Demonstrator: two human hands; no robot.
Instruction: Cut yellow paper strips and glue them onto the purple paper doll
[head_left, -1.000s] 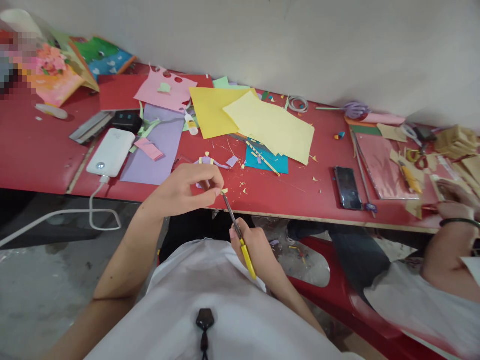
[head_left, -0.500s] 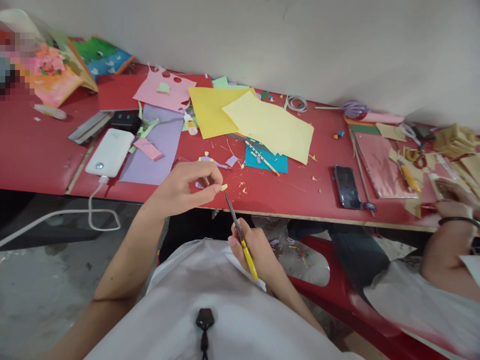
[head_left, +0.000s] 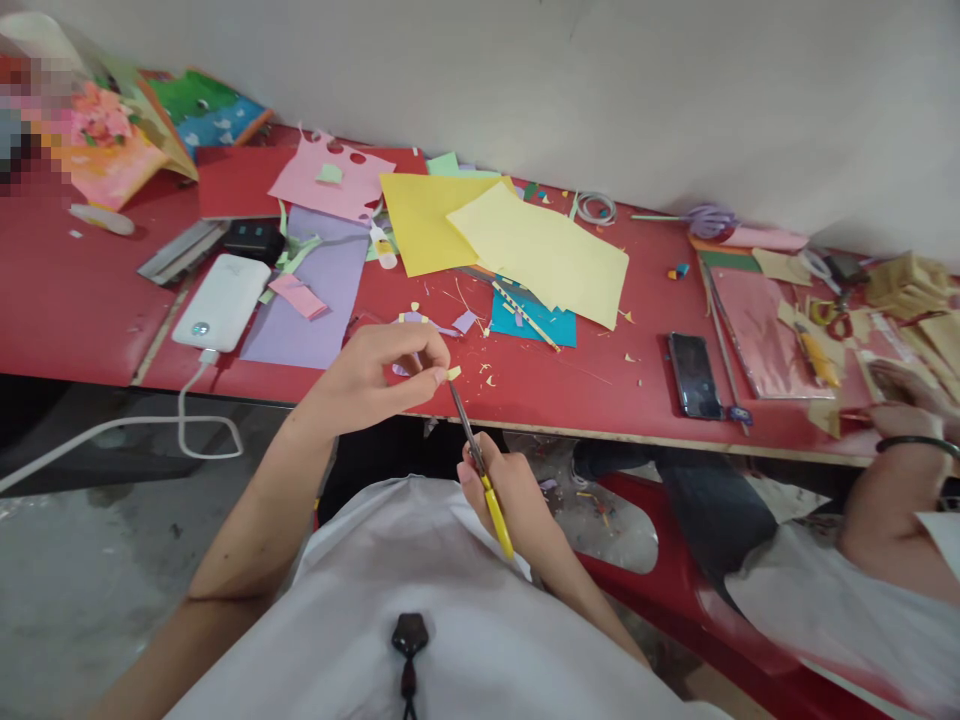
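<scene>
- Presently the left hand (head_left: pixel 375 375) pinches a tiny yellow paper scrap (head_left: pixel 453 373) between thumb and fingertips, the other fingers curled; the scrap sits over the near edge of the red table (head_left: pixel 570 395).
- Right hand (head_left: pixel 510 495) is closed around the yellow handles of the scissors (head_left: pixel 480 462), blade tips touching the scrap; whether the blades are parted cannot be told.
- Judged: the scrap is featherlight, limp, easily creased or dropped; best held at the edge away from the blades.
- Nearby: pale yellow sheet (head_left: pixel 544 250), white power bank (head_left: pixel 223 302), black phone (head_left: pixel 694 374).
- Another person's hand (head_left: pixel 904 395) works at the far right, well apart.
</scene>
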